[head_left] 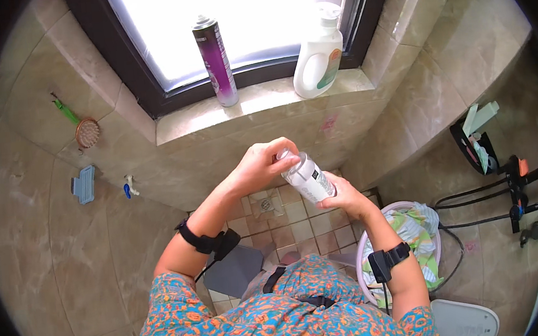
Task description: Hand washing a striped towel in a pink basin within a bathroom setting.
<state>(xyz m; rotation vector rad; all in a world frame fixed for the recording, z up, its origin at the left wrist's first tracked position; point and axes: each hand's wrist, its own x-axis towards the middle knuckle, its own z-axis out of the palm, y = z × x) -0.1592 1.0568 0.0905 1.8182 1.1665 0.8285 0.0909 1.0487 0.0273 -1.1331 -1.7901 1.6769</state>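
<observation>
A small white bottle (309, 178) with a label is held tilted in front of me, over the tiled floor. My right hand (342, 197) grips its lower body from below. My left hand (262, 163) is closed over the bottle's top end, covering the cap. Both wrists wear black bands. The bottle's cap is hidden under my left fingers.
A purple spray can (215, 60) and a white detergent jug (318, 53) stand on the window sill (257, 102). A basin (377, 235) with cloth lies at lower right. A floor drain (266, 204) lies below the bottle. A brush (83, 128) hangs on the left wall; a shelf (477, 143) and hoses at right.
</observation>
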